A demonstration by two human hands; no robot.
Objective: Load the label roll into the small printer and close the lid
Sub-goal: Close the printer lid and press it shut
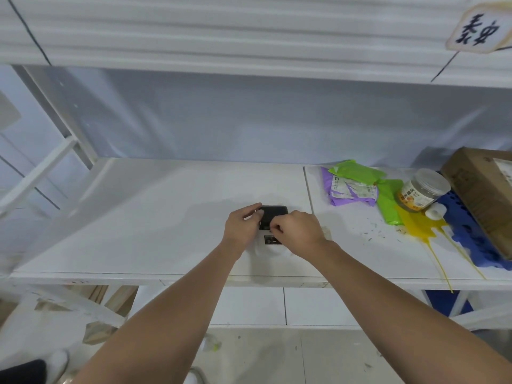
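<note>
- While you work on the small printer (273, 214) in the middle of the white table (138, 217), both your hands sit right on it, so you hide most of it.
- Your left hand (241, 228) holds its left side, with the thumb on top and the fingers curled around the edge.
- Your right hand (297, 231) has its fingers bunched together at the front of the printer; I cannot tell what they pinch.
- I cannot see the label roll, so I cannot tell if it is inside yet.
- If the roll sits crooked, the lid may not shut flat, and pushing hard could jam it.
- If your left hand lets go, the little printer may slide on the smooth table.
- Watch the yellow spill (415, 225) by the jar (424, 189) on your right; it looks wet and could dirty the labels.
</note>
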